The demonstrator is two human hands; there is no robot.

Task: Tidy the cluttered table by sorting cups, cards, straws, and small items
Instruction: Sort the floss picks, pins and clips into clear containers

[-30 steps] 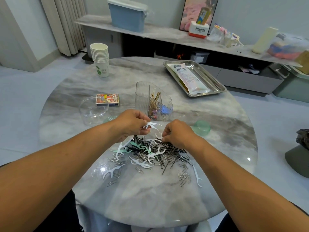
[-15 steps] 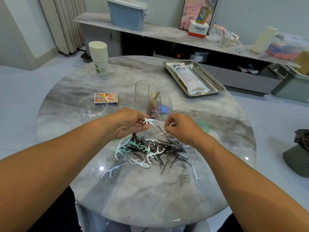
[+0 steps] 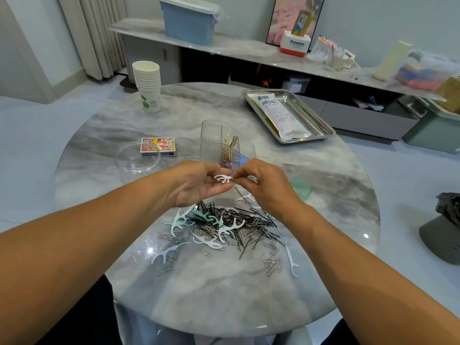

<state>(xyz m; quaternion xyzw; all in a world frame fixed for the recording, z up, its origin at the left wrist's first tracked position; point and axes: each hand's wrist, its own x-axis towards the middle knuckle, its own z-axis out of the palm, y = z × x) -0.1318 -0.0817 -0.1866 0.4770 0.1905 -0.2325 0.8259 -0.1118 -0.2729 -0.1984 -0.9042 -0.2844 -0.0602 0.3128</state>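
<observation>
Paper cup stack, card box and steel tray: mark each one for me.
Paper cup stack [image 3: 148, 92]: head view, side of the stack.
Card box [image 3: 158, 146]: head view, printed top face.
Steel tray [image 3: 321, 120]: head view, bare right floor beside the packet.

A long marble-topped sideboard [image 3: 249, 49] runs along the far wall, carrying a blue lidded bin [image 3: 189, 19], a red-and-white Panasonic box [image 3: 295, 44], a framed pink picture [image 3: 286, 13] and a cream roll [image 3: 390, 61] standing upright. Pale pleated curtains [image 3: 92, 33] hang at the left beside it. On the floor to the right sit a grey-green storage box [image 3: 433, 130] and a dark crumpled bag [image 3: 449, 207].
</observation>
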